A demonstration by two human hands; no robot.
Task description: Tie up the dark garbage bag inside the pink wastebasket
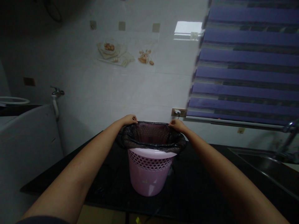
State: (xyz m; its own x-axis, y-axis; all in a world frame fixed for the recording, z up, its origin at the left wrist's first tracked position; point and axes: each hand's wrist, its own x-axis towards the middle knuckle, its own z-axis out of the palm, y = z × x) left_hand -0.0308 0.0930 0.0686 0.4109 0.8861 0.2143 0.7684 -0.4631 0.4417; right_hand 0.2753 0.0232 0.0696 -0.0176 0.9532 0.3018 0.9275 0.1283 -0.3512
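Note:
A pink plastic waste basket [149, 174] with a perforated band under its rim stands on a black counter [201, 186]. A thin black bin bag [151, 138] lines it, folded over the rim on the near side. My left hand [129, 119] pinches the bag's edge at the far left of the rim. My right hand [177, 125] pinches the edge at the far right. Both arms reach straight forward, one on each side of the basket.
A white tiled wall stands behind the counter, with a socket and plug [178, 112] just past my right hand. Purple striped blinds [245, 62] hang at the right. A steel sink [268, 165] and tap [289, 137] lie far right. A white appliance [28, 140] and wall tap [56, 93] stand left.

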